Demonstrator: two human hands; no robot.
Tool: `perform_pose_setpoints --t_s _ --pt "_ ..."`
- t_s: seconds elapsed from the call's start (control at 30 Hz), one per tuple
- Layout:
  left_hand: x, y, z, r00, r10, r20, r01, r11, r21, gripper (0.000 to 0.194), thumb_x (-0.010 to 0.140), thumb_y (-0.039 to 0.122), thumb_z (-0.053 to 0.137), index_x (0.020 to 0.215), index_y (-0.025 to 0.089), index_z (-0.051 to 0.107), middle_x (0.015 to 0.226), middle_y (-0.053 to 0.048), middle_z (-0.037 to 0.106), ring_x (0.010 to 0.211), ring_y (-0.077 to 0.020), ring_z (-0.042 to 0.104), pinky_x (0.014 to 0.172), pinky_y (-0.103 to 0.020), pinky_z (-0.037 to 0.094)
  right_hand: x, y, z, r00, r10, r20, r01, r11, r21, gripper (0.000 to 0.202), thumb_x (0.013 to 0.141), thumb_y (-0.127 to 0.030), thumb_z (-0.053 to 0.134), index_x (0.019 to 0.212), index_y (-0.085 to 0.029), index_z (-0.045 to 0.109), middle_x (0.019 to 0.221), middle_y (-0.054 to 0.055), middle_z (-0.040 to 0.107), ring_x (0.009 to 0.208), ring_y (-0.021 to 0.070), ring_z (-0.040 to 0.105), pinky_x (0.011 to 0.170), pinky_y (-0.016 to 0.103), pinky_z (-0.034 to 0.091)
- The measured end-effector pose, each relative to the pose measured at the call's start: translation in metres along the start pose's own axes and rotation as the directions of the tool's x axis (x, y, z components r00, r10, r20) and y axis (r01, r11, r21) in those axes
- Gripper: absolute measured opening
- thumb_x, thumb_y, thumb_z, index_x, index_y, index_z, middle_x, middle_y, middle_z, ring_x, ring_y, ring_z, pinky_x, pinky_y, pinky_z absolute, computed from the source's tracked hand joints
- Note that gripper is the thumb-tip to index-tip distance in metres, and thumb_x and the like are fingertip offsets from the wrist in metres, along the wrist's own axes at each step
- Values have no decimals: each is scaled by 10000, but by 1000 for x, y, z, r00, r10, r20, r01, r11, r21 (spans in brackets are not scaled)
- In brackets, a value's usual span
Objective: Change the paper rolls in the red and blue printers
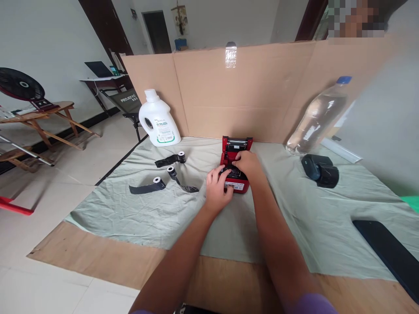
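A small red printer (236,186) stands on the cloth with its lid (237,143) raised, showing a dark interior. My left hand (218,189) grips its left front side, with the fingers over the edge and the thumb at the front. From the right, my right hand (249,164) reaches into the opening with its fingertips bent together. Whatever is between those fingertips is hidden or too small to make out. To the left lie three partly unrolled rolls of black material: a far roll (181,157), a middle roll (171,171) and a near roll (157,183).
A cardboard panel (235,100) borders the back of the pale green cloth (124,218). A white detergent jug (159,120) stands at back left. On the right are a leaning clear bottle (319,115), a black device (320,170) and a dark flat object (388,250).
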State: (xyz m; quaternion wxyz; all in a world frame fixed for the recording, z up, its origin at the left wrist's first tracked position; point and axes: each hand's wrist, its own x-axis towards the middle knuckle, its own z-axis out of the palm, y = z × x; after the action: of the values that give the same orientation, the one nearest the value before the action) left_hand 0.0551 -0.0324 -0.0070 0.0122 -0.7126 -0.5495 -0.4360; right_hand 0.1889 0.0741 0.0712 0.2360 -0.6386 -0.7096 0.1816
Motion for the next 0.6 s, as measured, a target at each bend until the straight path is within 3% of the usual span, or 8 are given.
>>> perform_pose_setpoints --t_s 0.1,0.2,0.37,0.47,0.53,0.6 --pt "0 -1 0 1000 10 -3 -10 1000 5 505 810 178 560 1313 199 592 1450 -103 527 1294 -294 456 1135 -467 387 5 6 -5 993 93 -77 -92 995 27 149 837 -315 648 897 -186 690 975 117 685 994 283 631 912 430 495" --pt "0 -2 2 999 30 -22 -30 1000 5 498 809 172 565 1305 192 597 1440 -109 534 1283 -298 462 1129 -465 391 13 17 -11 972 136 -192 -106 982 159 352 798 -385 685 1070 -161 669 1062 148 681 1055 323 620 959 486 487" --pt "-1 -2 4 997 58 -58 -58 998 -8 459 787 141 587 1238 205 642 1419 -106 543 1258 -295 467 1111 -460 407 16 32 -17 974 -4 -228 114 876 470 885 686 -460 788 1479 -273 442 1419 105 564 1253 310 535 1077 491 432" --pt "-2 0 4 996 47 -81 -46 999 15 429 782 133 593 1194 218 675 1405 -108 544 1243 -305 471 1095 -474 413 11 31 -21 973 -53 -225 167 833 527 726 724 -517 745 1378 -262 562 1385 91 591 1148 280 579 1026 446 462" --pt "-3 1 4 994 39 -101 -34 998 45 418 784 138 596 1182 227 690 1400 -113 542 1232 -315 477 1083 -488 415 6 32 -26 971 -59 -232 181 814 552 468 775 -530 677 1130 -225 690 1174 76 682 1021 258 603 973 430 481" --pt "-3 2 5 992 37 -117 -30 997 67 409 789 144 600 1176 232 700 1396 -117 543 1230 -324 479 1076 -496 416 1 35 -31 983 -77 -167 162 791 590 305 802 -471 622 940 -216 714 987 48 696 935 236 603 944 416 488"
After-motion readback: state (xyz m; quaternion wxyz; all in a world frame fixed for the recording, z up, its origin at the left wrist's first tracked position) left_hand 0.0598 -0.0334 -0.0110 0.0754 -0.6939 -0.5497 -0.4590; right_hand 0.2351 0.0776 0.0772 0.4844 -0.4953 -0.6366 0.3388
